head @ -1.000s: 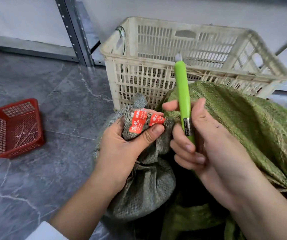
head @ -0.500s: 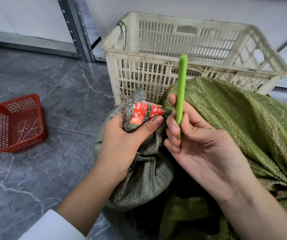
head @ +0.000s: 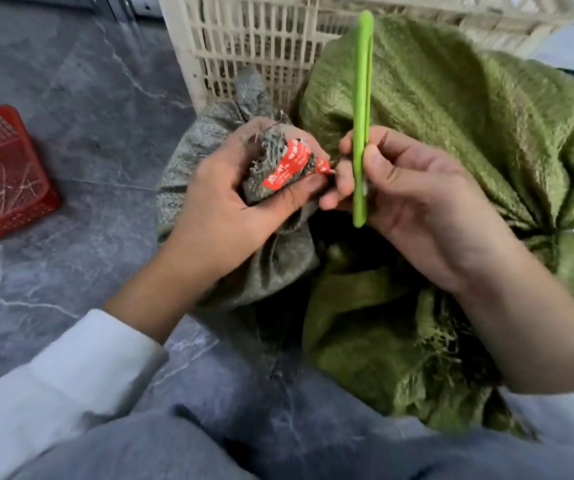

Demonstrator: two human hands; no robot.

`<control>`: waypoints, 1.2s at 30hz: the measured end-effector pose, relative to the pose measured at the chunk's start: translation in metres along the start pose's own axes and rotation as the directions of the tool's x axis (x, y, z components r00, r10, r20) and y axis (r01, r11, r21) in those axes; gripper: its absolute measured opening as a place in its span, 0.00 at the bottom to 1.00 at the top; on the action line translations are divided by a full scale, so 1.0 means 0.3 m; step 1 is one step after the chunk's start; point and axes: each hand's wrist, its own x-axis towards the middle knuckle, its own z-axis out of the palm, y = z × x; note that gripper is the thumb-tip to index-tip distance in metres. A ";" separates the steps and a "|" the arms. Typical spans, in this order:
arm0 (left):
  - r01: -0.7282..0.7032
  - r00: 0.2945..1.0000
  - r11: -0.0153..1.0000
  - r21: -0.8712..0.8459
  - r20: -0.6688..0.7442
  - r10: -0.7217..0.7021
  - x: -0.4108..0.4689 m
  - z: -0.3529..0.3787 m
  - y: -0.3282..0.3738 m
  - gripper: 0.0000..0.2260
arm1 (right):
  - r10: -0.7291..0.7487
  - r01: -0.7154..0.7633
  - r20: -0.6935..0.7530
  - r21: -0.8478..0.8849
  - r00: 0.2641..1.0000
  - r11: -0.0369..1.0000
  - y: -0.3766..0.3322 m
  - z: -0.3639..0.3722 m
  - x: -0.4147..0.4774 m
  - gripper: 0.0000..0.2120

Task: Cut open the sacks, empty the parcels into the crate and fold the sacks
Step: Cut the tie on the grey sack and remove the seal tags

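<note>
A grey woven sack [head: 278,261] lies on the floor in front of a cream plastic crate [head: 254,39]. My left hand [head: 219,209] grips the sack's bunched neck, which is bound with red printed tape [head: 287,166]. My right hand [head: 413,199] holds a long green cutter [head: 361,109] upright, its lower end close to the taped neck. No blade is visible. A green woven sack [head: 469,133] lies crumpled to the right, partly under my right arm.
A red plastic basket [head: 1,174] with thin white strips in it sits on the grey marble floor at the left. A metal rack post stands at the top left edge. My knees in blue trousers fill the bottom of the view.
The view has tilted down and closer. My right hand has brought the green cutter nearer to the taped neck, with its lower end now below my fingers. My left hand has twisted the neck sideways.
</note>
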 end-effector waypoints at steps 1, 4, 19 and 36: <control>-0.034 0.997 0.999 0.000 0.075 0.034 -0.025 -0.007 0.002 0.07 | 0.039 -0.037 0.040 -0.051 0.998 0.998 -0.003 -0.011 -0.030 0.07; -0.083 0.976 0.997 0.011 0.204 0.079 -0.052 -0.022 0.007 0.07 | 0.272 -0.243 0.158 -0.181 0.949 0.953 0.007 -0.042 -0.118 0.08; -0.249 0.650 0.968 0.026 0.746 0.147 -0.072 -0.030 0.018 0.08 | 0.652 -0.254 -0.213 -0.967 0.728 -0.032 0.637 -0.073 -0.320 0.13; 0.085 0.894 0.979 -0.185 0.448 0.007 0.013 -0.128 -0.025 0.15 | -0.259 0.375 0.279 -0.792 0.925 0.482 -0.046 0.040 -0.002 0.19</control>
